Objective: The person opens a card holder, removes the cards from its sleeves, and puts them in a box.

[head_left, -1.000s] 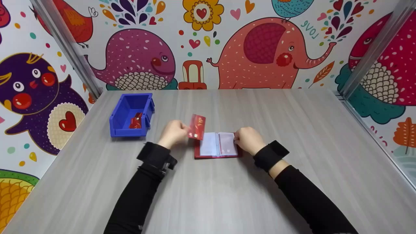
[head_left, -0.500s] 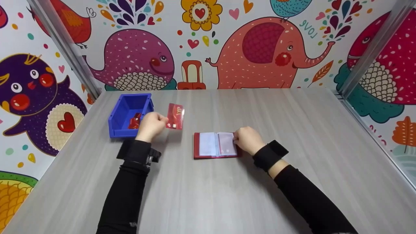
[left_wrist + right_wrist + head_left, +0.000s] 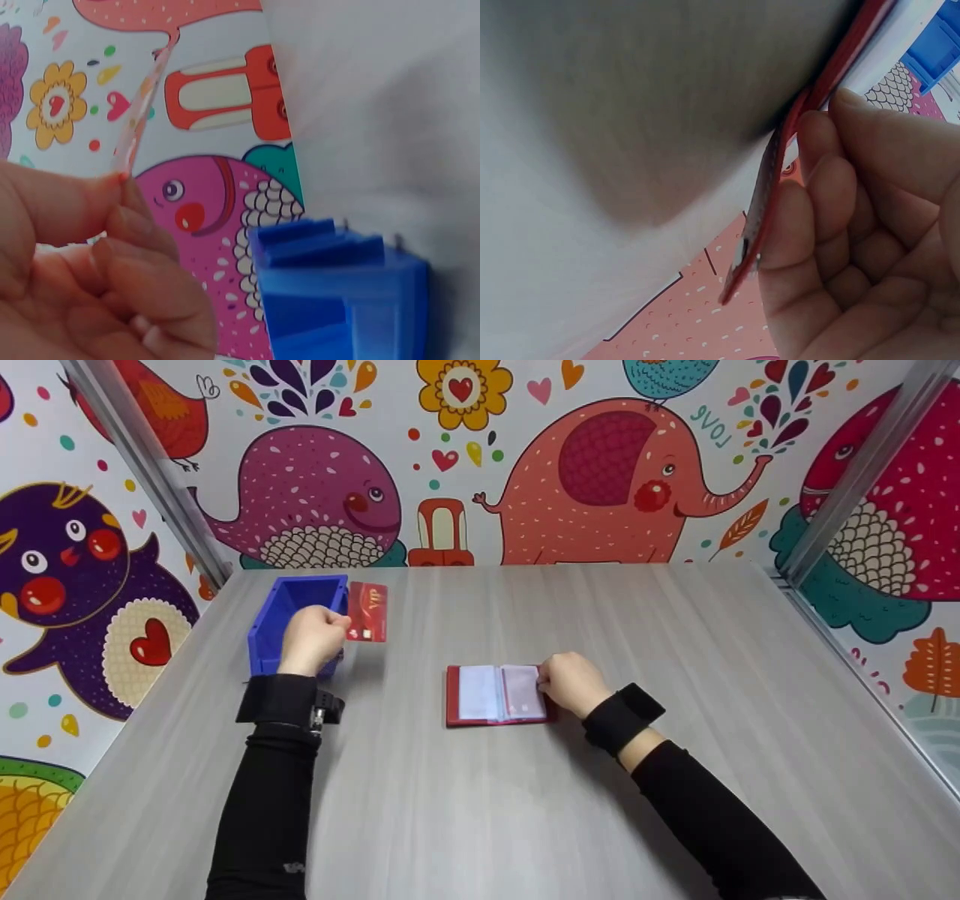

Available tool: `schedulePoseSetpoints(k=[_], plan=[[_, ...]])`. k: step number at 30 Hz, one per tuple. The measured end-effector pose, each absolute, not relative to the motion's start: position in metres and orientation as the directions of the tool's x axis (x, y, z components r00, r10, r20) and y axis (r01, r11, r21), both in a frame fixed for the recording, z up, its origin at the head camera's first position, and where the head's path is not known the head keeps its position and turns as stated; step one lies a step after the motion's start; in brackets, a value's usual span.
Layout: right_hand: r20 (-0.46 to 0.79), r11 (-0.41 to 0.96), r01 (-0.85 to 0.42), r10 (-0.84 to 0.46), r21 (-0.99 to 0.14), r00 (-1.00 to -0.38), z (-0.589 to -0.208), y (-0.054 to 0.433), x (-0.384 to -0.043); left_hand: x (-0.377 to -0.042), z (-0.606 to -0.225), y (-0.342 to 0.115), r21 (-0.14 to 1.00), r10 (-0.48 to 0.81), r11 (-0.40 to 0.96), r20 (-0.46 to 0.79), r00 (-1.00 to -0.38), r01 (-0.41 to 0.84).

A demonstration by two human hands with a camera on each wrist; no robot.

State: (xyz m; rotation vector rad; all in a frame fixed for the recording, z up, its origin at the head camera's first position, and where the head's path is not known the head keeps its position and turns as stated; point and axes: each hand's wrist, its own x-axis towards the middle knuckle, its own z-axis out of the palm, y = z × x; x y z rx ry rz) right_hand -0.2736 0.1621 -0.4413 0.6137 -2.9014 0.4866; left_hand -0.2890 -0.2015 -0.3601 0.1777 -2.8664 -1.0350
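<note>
A red VIP card [image 3: 367, 612] is pinched between the thumb and fingers of my left hand [image 3: 311, 639], up beside the blue bin [image 3: 262, 646]. Seen edge-on in the left wrist view, the card [image 3: 141, 112] stands up from the fingertips, apart from the bin [image 3: 341, 281]. An open card holder [image 3: 453, 697] with a red cover and clear sleeves lies flat in the middle of the table. My right hand [image 3: 574, 684] pinches its right edge. In the right wrist view the thumb is at the sleeves' side, and curled fingers touch the red cover [image 3: 840, 56].
The grey wood-grain table [image 3: 495, 810] runs back to a wall [image 3: 457, 472] printed with cartoon animals. Metal frame posts [image 3: 150, 472] stand at the table's back corners. My left hand hides most of the bin's inside.
My left hand has carried the card left and away from the card holder to the blue bin. The right hand has stayed at the holder's right edge.
</note>
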Motion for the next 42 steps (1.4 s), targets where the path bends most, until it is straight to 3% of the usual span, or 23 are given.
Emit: schedulePoseSetpoints(k=[14, 29, 42], plan=[[0.176, 0.878, -0.389, -0.351, -0.280, -0.920, -0.441, 0.160, -0.274, -0.292, -0.347, -0.232, 0.627, -0.228, 0.762, 0.021, -0.974, -0.165], [0.208, 0.864, -0.424, -0.377, -0.273, -0.903, -0.443, 0.162, -0.274, -0.291, -0.362, -0.264, 0.613, -0.374, 0.721, -0.049, -0.926, -0.323], [0.214, 0.868, -0.420, -0.372, -0.265, -0.903, -0.443, 0.161, -0.273, -0.293, -0.377, -0.265, 0.597, -0.476, 0.691, -0.047, -0.878, -0.407]])
